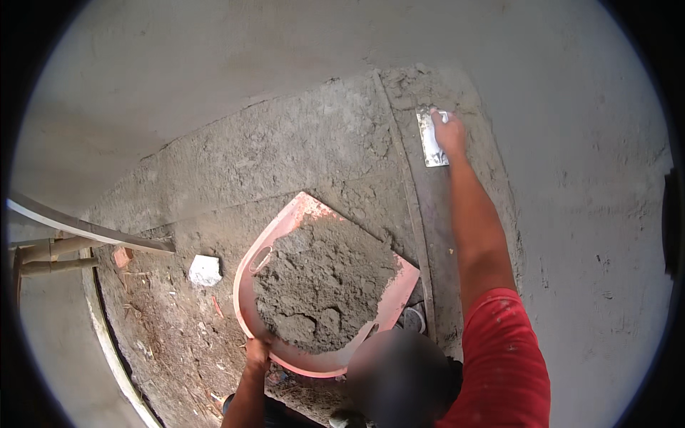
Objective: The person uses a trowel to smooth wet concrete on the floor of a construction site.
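My right hand (446,134) is closed on a steel plastering trowel (429,146), flat against rough wet mortar (407,85) at the upper middle, with a long thin straight strip (400,153) just left of it. My left hand (257,351) grips the lower left rim of a faded pink plastic pan (254,235) heaped with grey mortar (325,278). A blurred round area at the lower middle hides part of the pan's lower edge and what lies under it.
A white chunk (205,269) and a broken brick (122,257) lie on dirty ground left of the pan. A long straight bar (91,230) and wooden poles (59,264) are at the left. A smooth grey plastered surface (571,157) spans the right.
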The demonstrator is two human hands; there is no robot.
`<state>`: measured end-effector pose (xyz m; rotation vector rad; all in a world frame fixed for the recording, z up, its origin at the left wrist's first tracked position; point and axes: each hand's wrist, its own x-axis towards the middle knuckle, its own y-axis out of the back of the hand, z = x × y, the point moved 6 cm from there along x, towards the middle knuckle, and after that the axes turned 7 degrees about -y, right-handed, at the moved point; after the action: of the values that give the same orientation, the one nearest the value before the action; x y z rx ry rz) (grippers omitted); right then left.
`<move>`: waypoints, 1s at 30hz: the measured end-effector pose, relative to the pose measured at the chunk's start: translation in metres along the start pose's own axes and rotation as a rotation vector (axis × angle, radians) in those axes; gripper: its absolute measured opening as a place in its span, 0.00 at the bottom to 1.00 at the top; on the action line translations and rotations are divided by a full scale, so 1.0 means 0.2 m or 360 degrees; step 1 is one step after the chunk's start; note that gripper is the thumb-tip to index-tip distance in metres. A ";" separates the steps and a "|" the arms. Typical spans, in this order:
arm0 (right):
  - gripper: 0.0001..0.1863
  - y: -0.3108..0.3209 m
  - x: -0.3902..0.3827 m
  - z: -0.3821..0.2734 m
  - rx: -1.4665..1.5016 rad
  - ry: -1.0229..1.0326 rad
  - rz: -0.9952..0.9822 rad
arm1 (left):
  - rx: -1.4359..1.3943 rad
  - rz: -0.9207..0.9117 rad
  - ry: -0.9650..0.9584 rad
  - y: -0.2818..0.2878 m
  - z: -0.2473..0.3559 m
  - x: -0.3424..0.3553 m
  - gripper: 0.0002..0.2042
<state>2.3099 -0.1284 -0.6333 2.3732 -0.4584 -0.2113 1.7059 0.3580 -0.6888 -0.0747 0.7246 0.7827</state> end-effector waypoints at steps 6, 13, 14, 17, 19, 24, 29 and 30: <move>0.33 0.20 -0.55 -0.24 -0.0228 0.0474 -0.0266 | -0.0124 -0.0013 0.0026 0.06 -0.05 0.03 0.08; 0.26 0.34 -1.57 -0.25 -0.0456 0.0969 -0.0772 | -0.0083 -0.0171 -0.0015 0.00 -0.04 0.04 0.06; 0.25 0.39 -1.55 -0.15 -0.0402 0.0720 -0.0687 | -0.0080 -0.0182 -0.0022 0.01 -0.04 0.05 0.06; 0.26 0.67 -1.41 0.33 -0.0202 -0.0021 -0.0384 | -0.0190 -0.0243 0.0072 0.03 -0.07 0.07 0.08; 0.28 0.90 -1.35 0.55 -0.0341 -0.0332 -0.0245 | -0.0098 0.0009 -0.0009 0.08 -0.08 0.09 0.07; 0.36 0.80 -0.79 0.46 -0.0564 -0.0244 -0.0205 | 0.0241 -0.0239 -0.0442 0.07 -0.08 0.08 0.03; 0.37 0.34 -0.09 0.06 -0.0325 -0.0474 -0.0566 | 0.0824 -0.0481 -0.1168 0.27 -0.12 0.10 0.08; 0.37 0.29 0.00 0.05 -0.0337 -0.0466 -0.0573 | 0.0763 -0.0418 -0.1037 0.23 -0.11 0.09 0.07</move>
<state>2.2913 -0.1741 -0.6014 2.2058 -0.1273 -0.7419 1.6705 0.3954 -0.7081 0.4916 0.2540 0.3278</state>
